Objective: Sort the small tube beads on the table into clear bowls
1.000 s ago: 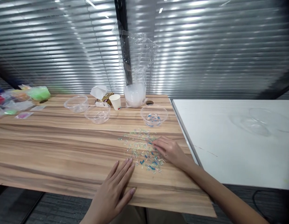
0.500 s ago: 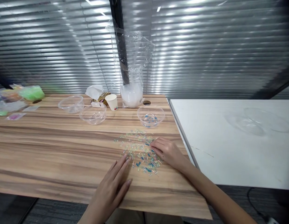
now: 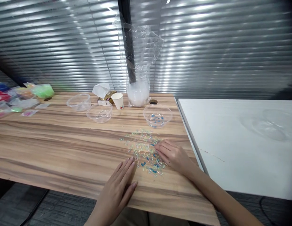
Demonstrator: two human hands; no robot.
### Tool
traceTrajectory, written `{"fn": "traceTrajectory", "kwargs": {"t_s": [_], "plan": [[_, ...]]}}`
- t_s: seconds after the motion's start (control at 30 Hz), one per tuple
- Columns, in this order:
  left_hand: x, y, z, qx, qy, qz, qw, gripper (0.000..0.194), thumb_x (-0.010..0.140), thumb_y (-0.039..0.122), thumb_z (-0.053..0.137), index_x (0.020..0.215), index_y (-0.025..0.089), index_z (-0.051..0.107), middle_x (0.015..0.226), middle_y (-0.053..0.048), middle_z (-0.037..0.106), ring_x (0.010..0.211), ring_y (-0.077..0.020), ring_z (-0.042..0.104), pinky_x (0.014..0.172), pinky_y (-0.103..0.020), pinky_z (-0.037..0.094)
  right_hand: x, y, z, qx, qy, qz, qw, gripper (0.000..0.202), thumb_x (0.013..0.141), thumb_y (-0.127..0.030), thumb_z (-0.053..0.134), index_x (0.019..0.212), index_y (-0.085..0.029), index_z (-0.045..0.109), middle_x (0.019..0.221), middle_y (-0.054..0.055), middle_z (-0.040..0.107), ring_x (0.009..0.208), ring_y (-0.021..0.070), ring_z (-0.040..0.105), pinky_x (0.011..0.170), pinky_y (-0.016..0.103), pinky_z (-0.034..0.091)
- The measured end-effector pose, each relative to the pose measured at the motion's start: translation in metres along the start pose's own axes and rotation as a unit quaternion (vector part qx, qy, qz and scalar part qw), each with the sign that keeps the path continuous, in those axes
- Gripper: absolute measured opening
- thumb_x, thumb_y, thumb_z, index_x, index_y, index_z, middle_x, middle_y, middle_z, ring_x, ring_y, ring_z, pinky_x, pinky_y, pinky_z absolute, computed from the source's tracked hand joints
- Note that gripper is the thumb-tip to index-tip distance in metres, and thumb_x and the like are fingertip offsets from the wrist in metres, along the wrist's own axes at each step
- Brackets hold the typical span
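Observation:
A loose spread of small tube beads, mostly pale and clear with some blue ones, lies on the wood-grain table. My right hand rests at the right side of the spread, its fingers bent and drawn together. A blue bead shows right at its fingertips; whatever is between them is hidden. My left hand lies flat at the near left edge of the beads, fingers stretched out and holding nothing. Behind the spread stands a clear round bowl with several blue beads in it.
Two other clear bowls stand at the back left, near a paper cup and a tissue pack. Behind is a plastic bag with white bowls. Colourful bags lie far left. A white table adjoins on the right.
The whole view has shifted, so things appear slightly farther right. Both hands keep nearly the same places by the beads.

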State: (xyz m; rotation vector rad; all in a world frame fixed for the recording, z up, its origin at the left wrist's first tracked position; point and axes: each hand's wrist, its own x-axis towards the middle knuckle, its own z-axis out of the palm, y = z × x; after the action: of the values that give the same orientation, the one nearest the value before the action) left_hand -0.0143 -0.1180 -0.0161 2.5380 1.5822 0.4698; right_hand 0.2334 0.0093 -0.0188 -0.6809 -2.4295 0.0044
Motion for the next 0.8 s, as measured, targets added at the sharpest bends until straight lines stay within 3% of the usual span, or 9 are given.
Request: {"fn": "traceTrajectory", "kwargs": {"t_s": [0.2,0.4,0.5,0.63,0.8], "plan": [[-0.008,-0.009,-0.005,-0.123,-0.009,-0.084,0.989,0.06,0.1,0.029,0.037,0.151,0.027,0.005,0.152,-0.003,0.029,0.139,-0.0181,0.03,0.11,-0.037,0.034,-0.001,0.004,0.002,0.006,0.033,-0.008,0.999,0.022,0.096,-0.011,0.042,0.094,-0.011,0.064,0.081,0.008,0.067,0.078,0.02,0.061,0.073,0.035,0.052],[-0.005,-0.01,-0.003,-0.128,-0.026,-0.037,0.991,0.06,0.098,0.02,0.035,0.15,0.031,0.008,0.151,0.0,0.031,0.139,-0.0177,0.03,0.113,-0.039,0.028,-0.002,0.003,-0.004,0.033,0.078,0.016,0.996,0.021,0.094,-0.009,0.044,0.097,-0.013,0.064,0.084,0.008,0.069,0.079,0.0195,0.062,0.073,0.035,0.054],[-0.007,-0.01,-0.003,-0.149,-0.023,-0.049,0.987,0.06,0.098,0.019,0.035,0.15,0.034,0.008,0.151,0.0,0.032,0.138,-0.0176,0.031,0.113,-0.039,0.028,-0.013,-0.013,-0.019,0.025,0.062,0.004,0.998,0.02,0.094,-0.01,0.046,0.101,-0.012,0.064,0.089,0.009,0.07,0.084,0.0208,0.064,0.078,0.038,0.055],[-0.012,-0.013,-0.007,-0.207,0.007,-0.118,0.971,0.058,0.099,0.025,0.035,0.15,0.033,0.007,0.149,-0.002,0.035,0.137,-0.0194,0.033,0.111,-0.041,0.033,-0.04,-0.048,-0.04,0.048,0.03,0.016,0.998,0.022,0.095,-0.012,0.046,0.109,-0.013,0.063,0.096,0.009,0.07,0.093,0.0209,0.065,0.082,0.035,0.056],[-0.013,-0.011,-0.004,-0.196,0.025,-0.123,0.973,0.053,0.1,0.022,0.029,0.149,0.032,0.013,0.149,-0.002,0.035,0.138,-0.0191,0.031,0.112,-0.043,0.032,-0.059,-0.089,-0.04,0.105,0.074,0.086,0.988,0.025,0.091,-0.01,0.049,0.112,-0.016,0.061,0.095,0.007,0.071,0.092,0.02,0.066,0.081,0.032,0.058]]}}
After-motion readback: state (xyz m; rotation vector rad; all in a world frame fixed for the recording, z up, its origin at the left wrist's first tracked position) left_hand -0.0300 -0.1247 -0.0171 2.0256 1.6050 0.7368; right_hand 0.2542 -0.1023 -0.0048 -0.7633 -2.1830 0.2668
